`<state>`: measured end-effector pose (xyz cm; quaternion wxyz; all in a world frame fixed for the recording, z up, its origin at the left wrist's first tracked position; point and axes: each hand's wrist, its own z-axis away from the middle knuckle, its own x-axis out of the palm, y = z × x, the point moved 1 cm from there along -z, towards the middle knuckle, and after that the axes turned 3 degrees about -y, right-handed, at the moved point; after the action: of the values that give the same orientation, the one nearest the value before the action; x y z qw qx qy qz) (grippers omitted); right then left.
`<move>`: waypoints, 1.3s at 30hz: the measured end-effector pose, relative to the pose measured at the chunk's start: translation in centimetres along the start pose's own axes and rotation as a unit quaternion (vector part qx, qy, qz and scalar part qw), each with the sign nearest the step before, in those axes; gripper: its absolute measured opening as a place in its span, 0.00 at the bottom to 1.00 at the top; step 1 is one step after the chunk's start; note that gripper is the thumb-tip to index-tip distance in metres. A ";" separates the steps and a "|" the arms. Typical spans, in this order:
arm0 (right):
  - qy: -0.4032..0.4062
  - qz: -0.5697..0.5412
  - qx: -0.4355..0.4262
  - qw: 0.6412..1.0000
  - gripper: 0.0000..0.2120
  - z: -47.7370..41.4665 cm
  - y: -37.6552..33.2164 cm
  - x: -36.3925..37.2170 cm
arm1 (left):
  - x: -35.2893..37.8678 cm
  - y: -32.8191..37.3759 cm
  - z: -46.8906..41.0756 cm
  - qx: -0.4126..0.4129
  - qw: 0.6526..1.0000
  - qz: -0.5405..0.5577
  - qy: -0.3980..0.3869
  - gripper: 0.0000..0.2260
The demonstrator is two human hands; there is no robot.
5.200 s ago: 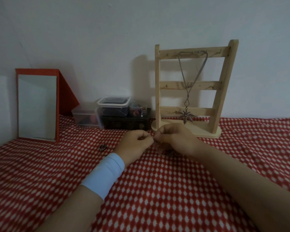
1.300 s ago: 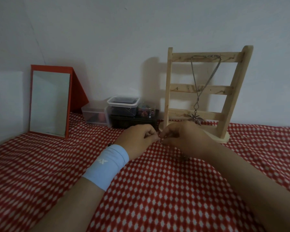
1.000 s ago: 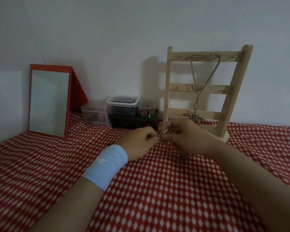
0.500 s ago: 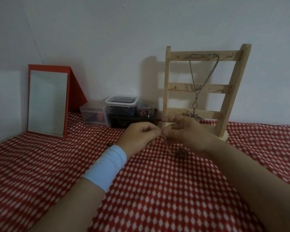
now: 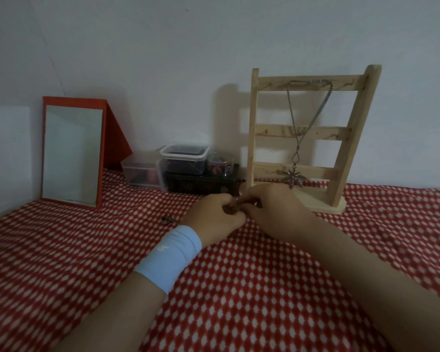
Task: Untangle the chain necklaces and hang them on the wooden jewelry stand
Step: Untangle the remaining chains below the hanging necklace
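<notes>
The room is dim, with a cool grey-blue cast and fine grain throughout. Soft light comes from the right: the wooden stand point(image 5: 272, 132) throws a broad, fuzzy shadow leftward onto the wall point(image 5: 163, 59). The mirror point(image 5: 71, 153) gives a flat pale sheen. Straight lines bow towards the edges, and the checked cloth point(image 5: 239, 288) smears at the corners. The left hand point(image 5: 214, 217) and right hand point(image 5: 272, 209) look soft; the chain point(image 5: 235, 208) pinched between their fingers is only a dark blur.
</notes>
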<state>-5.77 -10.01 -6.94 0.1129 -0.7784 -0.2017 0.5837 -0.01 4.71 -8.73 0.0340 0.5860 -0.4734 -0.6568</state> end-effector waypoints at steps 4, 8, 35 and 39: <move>0.024 0.038 -0.007 0.999 0.08 -0.2 -0.1 -0.4 | 0.1 -0.2 0.0 0.019 0.985 0.124 0.117 0.04; -0.018 -0.063 0.040 0.997 0.09 -0.1 0.0 -0.4 | 0.3 0.1 0.2 0.026 0.983 0.151 0.106 0.06; 0.142 -0.187 0.016 0.972 0.04 -0.2 2.0 0.2 | 0.3 0.1 -0.1 0.039 0.975 0.205 0.075 0.02; 0.134 -0.206 0.004 0.969 0.10 0.0 1.6 0.0 | 0.4 0.2 0.1 0.059 0.969 0.230 0.073 0.04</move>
<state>-5.48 -11.44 -7.57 0.2598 -0.7909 -0.3381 0.4390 -0.34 4.40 -8.88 0.1836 0.5084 -0.6298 -0.5578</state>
